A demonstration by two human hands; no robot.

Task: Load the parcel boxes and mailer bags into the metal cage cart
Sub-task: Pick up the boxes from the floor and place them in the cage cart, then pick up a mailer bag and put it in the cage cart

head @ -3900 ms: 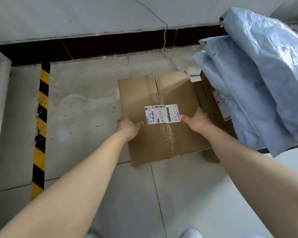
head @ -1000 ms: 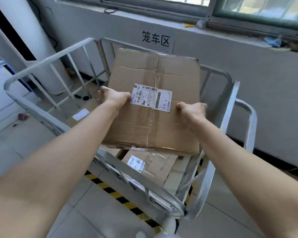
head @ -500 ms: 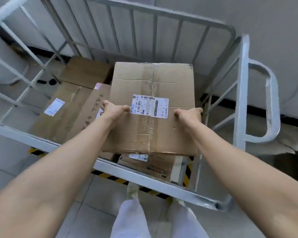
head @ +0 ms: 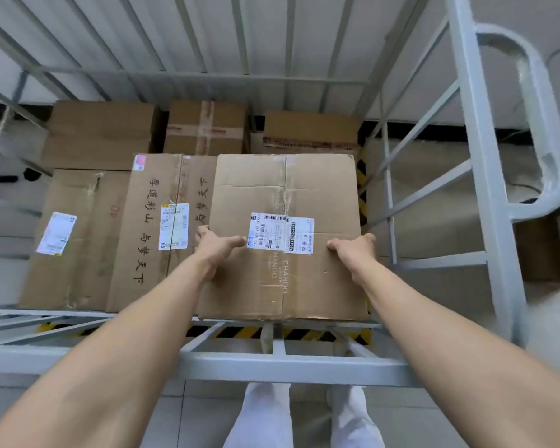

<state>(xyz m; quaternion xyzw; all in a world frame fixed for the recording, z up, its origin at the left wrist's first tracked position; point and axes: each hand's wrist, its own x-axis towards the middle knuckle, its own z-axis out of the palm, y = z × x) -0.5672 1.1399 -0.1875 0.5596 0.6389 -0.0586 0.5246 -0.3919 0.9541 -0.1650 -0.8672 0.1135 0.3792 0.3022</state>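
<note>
Both hands on the load: left hand (head: 219, 250) grips the 9 o'clock edge of the box (head: 285, 189), right hand (head: 353, 250) the 3 o'clock edge. Thumbs lie on top; fingers wrap over the sides, tips hidden.

Cart (head: 285, 363): grey barred frame, front rail at 6 o'clock, loop handle (head: 547, 124) out at 2 o'clock.

The box is inside the cart, in the 3 o'clock half, near edge just behind the front rail. Can't tell if it's fully seated or carried.

Neighbours: printed box (head: 143, 253) touching at its 9 o'clock, another carton (head: 75, 237) further that way, and a back row (head: 206, 127) of three at 12 o'clock. Shipping label (head: 280, 232) sits on top between the thumbs.

Handling, my read:
- Corrugated card, stiff, top creased and retaped, so it's reused; the panels may flex.
- Two-hand carry suggests moderate weight; contents unknown.
- Tape strip is slick, bare card grips fine.
- Hold at opposite side edges near mid-length, as now. Don't lift by the top flaps.
- Pinch risk for fingers against the printed box and the 3 o'clock bars.

No mailer bags in view.
</note>
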